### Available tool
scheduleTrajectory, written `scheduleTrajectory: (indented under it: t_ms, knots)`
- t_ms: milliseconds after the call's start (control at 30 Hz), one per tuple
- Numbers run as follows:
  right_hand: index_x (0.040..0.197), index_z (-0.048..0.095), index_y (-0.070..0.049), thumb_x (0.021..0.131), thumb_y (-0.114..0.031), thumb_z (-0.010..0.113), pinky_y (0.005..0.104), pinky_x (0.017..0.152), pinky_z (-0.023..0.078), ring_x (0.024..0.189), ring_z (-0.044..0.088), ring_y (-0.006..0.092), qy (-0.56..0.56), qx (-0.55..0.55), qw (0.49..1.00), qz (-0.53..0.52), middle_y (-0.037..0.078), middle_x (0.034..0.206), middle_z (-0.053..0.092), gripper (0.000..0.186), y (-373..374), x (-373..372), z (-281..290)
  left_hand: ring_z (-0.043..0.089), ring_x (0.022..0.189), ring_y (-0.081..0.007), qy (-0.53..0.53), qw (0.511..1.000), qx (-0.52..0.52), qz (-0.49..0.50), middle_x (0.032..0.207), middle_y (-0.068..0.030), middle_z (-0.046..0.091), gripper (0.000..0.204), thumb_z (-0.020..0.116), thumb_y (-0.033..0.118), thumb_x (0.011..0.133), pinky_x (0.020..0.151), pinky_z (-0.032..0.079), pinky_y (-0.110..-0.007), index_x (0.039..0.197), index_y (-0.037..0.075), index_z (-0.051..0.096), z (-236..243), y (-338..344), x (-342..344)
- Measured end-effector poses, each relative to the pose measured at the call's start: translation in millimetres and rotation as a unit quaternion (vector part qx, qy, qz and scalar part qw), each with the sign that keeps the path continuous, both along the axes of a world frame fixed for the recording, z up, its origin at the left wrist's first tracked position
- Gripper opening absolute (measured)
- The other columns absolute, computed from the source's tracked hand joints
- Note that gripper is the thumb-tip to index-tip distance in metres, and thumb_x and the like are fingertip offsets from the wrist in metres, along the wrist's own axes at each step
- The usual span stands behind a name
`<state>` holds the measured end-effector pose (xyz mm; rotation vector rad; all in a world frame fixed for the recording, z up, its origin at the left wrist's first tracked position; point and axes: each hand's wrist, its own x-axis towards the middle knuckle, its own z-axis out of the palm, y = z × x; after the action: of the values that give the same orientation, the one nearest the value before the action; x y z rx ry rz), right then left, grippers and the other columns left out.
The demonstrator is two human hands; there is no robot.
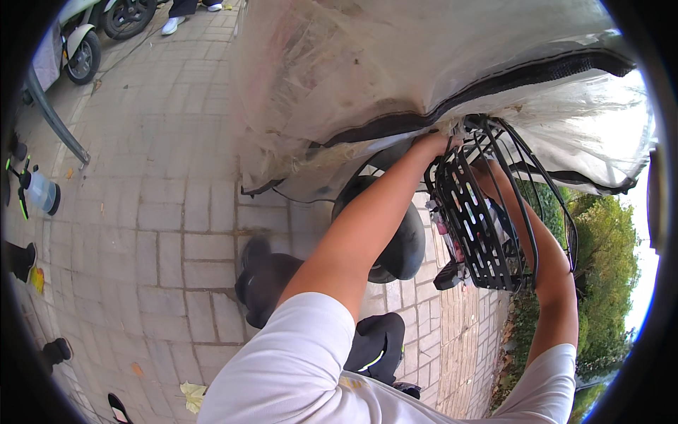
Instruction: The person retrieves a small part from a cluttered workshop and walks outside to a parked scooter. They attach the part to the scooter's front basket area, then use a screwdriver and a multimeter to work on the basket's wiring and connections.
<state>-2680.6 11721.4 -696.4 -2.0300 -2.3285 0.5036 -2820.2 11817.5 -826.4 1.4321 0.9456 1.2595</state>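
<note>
A black metal basket (472, 230) with slotted sides and bent bars is mounted by a dark wheel guard (406, 244). Above it hangs a large cloudy plastic cover (339, 63) with a black-bordered edge (438, 113). My left hand (439, 144) reaches up to the cover's lower folds, beside the basket's far rim. Its fingers are largely hidden there. My right arm passes behind the basket's bars, and my right hand (484, 169) shows partly through them near the far end. What its fingers touch is hidden. Some small items show inside or behind the basket, too covered to name.
Grey paving bricks (162, 212) spread to the left, with parked scooters (83, 53) and a curved metal rail (53, 116). A clear container (42, 192) stands at the far left. Other people's shoes (173, 25) show at the edges. Green bushes (607, 275) grow on the right.
</note>
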Motion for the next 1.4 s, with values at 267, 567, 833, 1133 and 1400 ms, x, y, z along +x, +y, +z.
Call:
scheduleTrajectory:
  t_ms: [267,567,833,1133,1400]
  knots:
    - [0.089,0.062,0.000,0.089,-0.031,0.067,0.0262,0.041,0.034,0.047,0.047,0.0060,0.000,-0.016,1.000,0.015,0.000,0.059,0.054,0.031,2.8,0.9,-0.5,0.064,0.093,-0.0262,0.033,0.997,-0.072,0.012,0.102,-0.0146,0.069,0.051,0.069,0.051,0.078,0.084,0.047,-0.038,0.101,0.006,0.072,3.1,1.8,4.8]
    - [0.085,0.066,0.001,0.087,-0.020,0.061,0.0402,0.055,0.047,0.063,0.062,0.0305,-0.069,0.100,0.987,0.107,0.017,0.070,0.064,0.022,-2.2,2.4,-3.0,0.062,0.076,-0.0190,-0.151,0.987,-0.018,-0.054,0.087,-0.0076,0.068,0.037,0.071,0.035,0.082,0.069,0.048,-0.035,0.100,0.003,0.068,14.9,-31.7,-17.2]
    - [0.090,0.070,0.000,0.085,-0.024,0.061,0.0445,0.072,0.055,0.083,0.069,0.0376,-0.076,0.124,0.988,0.055,0.021,0.084,0.068,0.025,-2.9,4.1,-6.8,0.061,0.106,-0.0234,-0.240,0.952,-0.177,-0.063,0.117,-0.0117,0.064,0.036,0.052,0.028,0.098,0.084,0.054,-0.037,0.122,0.003,0.062,16.1,-34.1,-26.5]
    - [0.073,0.061,0.006,0.085,-0.009,0.061,0.0345,0.042,0.041,0.047,0.053,0.0206,0.226,-0.176,0.957,-0.051,0.013,0.061,0.058,0.019,16.0,23.1,1.6,0.065,0.095,-0.0208,-0.264,0.949,-0.146,-0.090,0.109,-0.0106,0.066,0.042,0.073,0.023,0.083,0.076,0.055,-0.037,0.117,0.000,0.063,5.5,-27.9,-29.0]
    - [0.118,0.048,0.007,0.093,-0.021,0.053,0.0486,0.068,0.057,0.076,0.067,0.0308,0.148,-0.187,0.968,-0.075,0.020,0.095,0.064,0.038,-23.4,62.3,47.9,0.064,0.095,-0.0184,-0.179,0.974,-0.128,-0.054,0.106,-0.0071,0.065,0.046,0.075,0.025,0.083,0.081,0.052,-0.032,0.118,0.000,0.059,10.6,-35.2,-22.5]
